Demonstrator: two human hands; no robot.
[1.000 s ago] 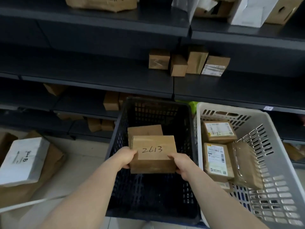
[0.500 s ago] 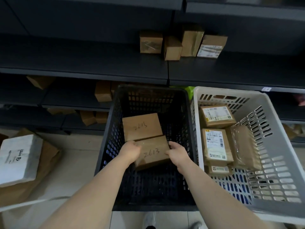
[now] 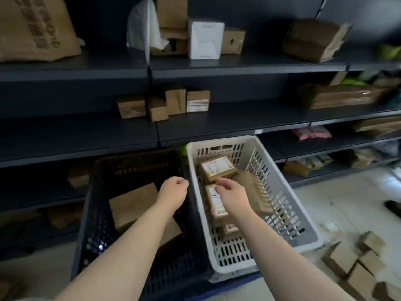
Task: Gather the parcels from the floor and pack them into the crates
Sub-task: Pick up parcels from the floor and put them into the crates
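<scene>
A black crate (image 3: pixel 102 213) stands on the floor with two brown cardboard parcels (image 3: pixel 132 203) lying in it, one partly hidden by my left forearm. To its right stands a white crate (image 3: pixel 288 205) holding several labelled parcels (image 3: pixel 217 169). My left hand (image 3: pixel 173 191) hovers over the black crate's right rim, fingers curled loosely with nothing in them. My right hand (image 3: pixel 230 192) is above the white crate, fingers relaxed and apart, holding nothing. Several small brown parcels (image 3: pixel 355 266) lie on the floor at the lower right.
Dark shelving (image 3: pixel 217 124) runs behind the crates, loaded with cardboard boxes, a white box (image 3: pixel 205 40) and a white bag. A large brown box (image 3: pixel 34 27) sits on the top shelf at the left. A dark shoe shows at the far right of the pale tiled floor (image 3: pixel 347 196).
Both hands have let go of the parcel marked 2613, which now lies in the black crate. The hands have risen and shifted right, and the view has swung up and right.
</scene>
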